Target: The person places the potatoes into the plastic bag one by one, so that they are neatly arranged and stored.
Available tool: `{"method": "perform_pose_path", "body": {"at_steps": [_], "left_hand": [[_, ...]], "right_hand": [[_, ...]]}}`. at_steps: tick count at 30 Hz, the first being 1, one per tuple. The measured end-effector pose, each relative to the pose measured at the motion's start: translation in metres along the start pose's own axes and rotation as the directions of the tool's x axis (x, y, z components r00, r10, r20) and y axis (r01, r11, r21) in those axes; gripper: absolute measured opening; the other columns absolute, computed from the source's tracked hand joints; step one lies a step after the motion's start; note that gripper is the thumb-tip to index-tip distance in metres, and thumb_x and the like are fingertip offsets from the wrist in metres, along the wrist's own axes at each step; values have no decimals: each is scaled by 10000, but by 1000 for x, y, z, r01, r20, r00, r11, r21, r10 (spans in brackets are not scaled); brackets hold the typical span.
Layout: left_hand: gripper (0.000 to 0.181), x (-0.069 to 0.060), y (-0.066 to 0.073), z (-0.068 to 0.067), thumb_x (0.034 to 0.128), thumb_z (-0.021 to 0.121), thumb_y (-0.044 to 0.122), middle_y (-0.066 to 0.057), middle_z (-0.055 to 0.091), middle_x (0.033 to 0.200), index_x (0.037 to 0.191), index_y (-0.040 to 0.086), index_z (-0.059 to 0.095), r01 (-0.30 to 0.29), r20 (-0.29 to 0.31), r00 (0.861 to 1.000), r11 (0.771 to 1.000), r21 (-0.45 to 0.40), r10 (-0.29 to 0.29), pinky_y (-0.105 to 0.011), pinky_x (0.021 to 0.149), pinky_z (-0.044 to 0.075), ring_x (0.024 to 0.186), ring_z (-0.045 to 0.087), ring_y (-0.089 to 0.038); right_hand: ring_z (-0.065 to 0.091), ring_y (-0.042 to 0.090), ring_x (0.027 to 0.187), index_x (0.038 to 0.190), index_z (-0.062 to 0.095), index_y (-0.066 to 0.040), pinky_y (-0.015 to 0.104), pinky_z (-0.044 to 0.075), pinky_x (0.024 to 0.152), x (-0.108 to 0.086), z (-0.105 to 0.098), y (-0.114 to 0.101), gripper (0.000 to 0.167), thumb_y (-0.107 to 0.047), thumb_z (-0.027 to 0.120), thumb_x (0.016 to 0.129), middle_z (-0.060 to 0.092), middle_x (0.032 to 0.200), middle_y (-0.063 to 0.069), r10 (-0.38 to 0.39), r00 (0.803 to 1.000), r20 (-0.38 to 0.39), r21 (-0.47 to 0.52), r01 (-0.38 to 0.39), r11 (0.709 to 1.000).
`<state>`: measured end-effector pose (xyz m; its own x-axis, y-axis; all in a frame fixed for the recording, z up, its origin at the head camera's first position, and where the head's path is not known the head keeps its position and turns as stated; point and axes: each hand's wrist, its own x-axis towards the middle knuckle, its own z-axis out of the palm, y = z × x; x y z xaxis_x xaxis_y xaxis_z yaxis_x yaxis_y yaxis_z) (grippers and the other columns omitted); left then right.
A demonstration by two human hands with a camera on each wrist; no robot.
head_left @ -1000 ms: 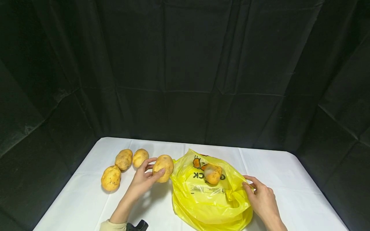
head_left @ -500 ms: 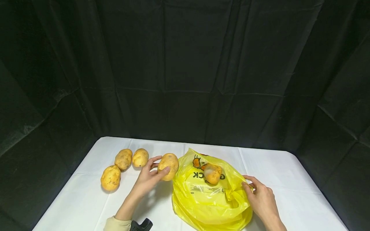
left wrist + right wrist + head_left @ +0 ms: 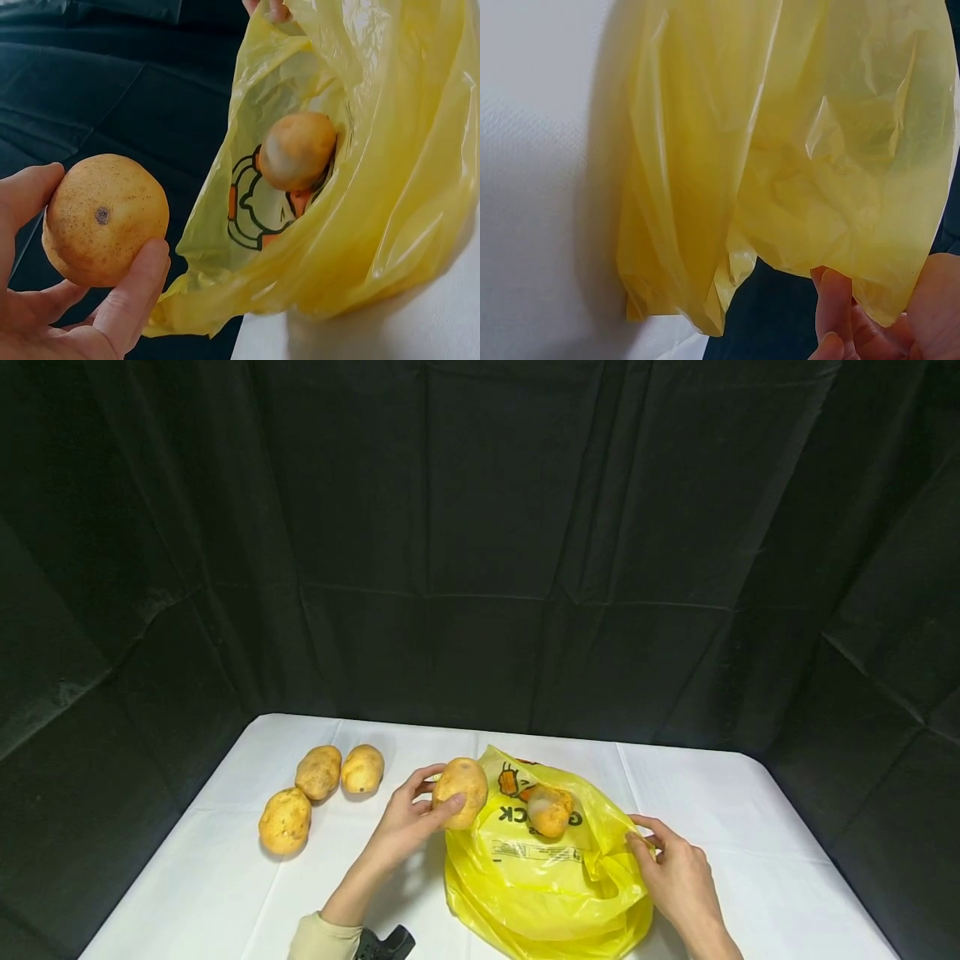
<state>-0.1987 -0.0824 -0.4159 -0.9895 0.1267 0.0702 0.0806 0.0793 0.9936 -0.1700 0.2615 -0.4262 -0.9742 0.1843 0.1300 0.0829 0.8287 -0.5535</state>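
Observation:
My left hand (image 3: 412, 822) grips a potato (image 3: 463, 792) between thumb and fingers, raised at the left rim of a yellow plastic bag (image 3: 547, 910). In the left wrist view that potato (image 3: 105, 217) shows a dark spot, and the bag's mouth gapes beside it. Another potato (image 3: 550, 812) lies inside the bag, near a printed drawing and lettering; a greyish-white patch marks its skin. With thumb and fingers my right hand (image 3: 678, 877) pinches the bag's right rim. The right wrist view has the pinched edge (image 3: 889, 300) low at the right.
Three potatoes sit at the left of the white-covered table (image 3: 202, 877): one nearer me (image 3: 286, 822), one behind it (image 3: 318, 772) and one to the right (image 3: 363, 769). A black curtain (image 3: 480, 543) stands behind the table and along both sides.
My left hand has moved rightward with the potato, from just left of the bag to over its left rim. The right hand keeps its pinch and has barely moved.

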Motion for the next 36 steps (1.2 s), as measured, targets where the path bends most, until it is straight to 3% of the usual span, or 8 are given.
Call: {"method": "perform_pose_path", "body": {"at_steps": [7,15,23,36], "left_hand": [[638,3,-3,12,893,728,268,-187,522,1223,1406,19,441,-14,38,999,1000,3,14,-319,763,540,998,640,-270],[672,9,-9,25,896,710,359,-189,544,1213,1408,15,442,-19,58,998,996,86,14,-327,755,536,919,646,-239],[680,14,-18,37,891,705,396,-202,560,1229,1397,15,458,-24,32,999,983,181,19,-387,800,532,975,607,-280],[638,20,-27,57,882,734,320,-197,579,1177,1372,12,464,-50,-9,998,967,251,54,-367,727,522,915,598,-255]], "right_hand": [[498,196,647,1242,641,-45,318,398,581,0,0,0,330,-165,661,936,692,917,149,-6,1000,1,-4,6,1000],[484,194,636,1244,640,-46,320,380,570,1,0,-1,326,-167,657,942,689,905,134,4,1000,-3,3,-4,1000],[481,188,614,1228,654,-60,313,375,561,0,0,-1,309,-156,659,934,696,899,128,-4,1000,-19,-5,4,1000],[461,175,579,1237,650,-65,289,357,522,0,0,1,316,-165,660,937,691,880,108,-7,1000,-14,1,7,1000]]}}
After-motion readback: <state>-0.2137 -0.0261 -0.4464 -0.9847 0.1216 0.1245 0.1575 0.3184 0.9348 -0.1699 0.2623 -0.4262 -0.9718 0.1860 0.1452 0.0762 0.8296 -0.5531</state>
